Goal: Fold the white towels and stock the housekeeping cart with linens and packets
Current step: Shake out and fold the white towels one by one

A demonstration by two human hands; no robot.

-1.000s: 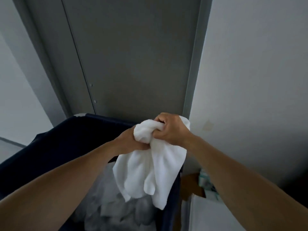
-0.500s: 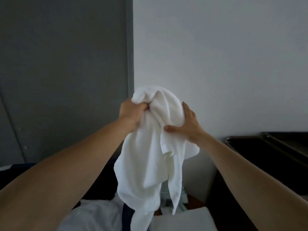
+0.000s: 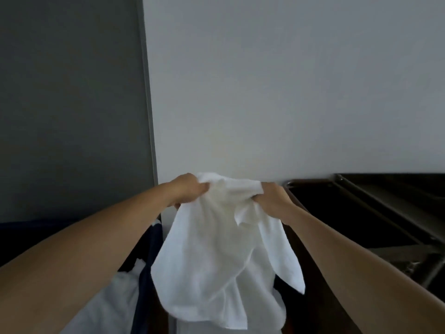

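Observation:
A white towel [image 3: 216, 256] hangs crumpled in the air in front of me, held up by its top edge. My left hand [image 3: 186, 190] grips the towel's upper left part. My right hand [image 3: 271, 197] grips the upper right part, a short way from the left hand. The towel's lower folds drape down between my forearms. To the right stands the dark housekeeping cart [image 3: 349, 213], whose top tray sits just beyond my right hand.
A dark blue laundry bin [image 3: 147, 256] with white linen [image 3: 115, 292] inside is at the lower left. A grey door [image 3: 72, 104] fills the left, a pale wall [image 3: 289, 92] the middle and right. Metal cart rails [image 3: 385, 196] run along the far right.
My hands have dropped lower and spread apart along the towel's top edge. My right hand went from a flat touch to a grip. The view has turned further right, toward the cart.

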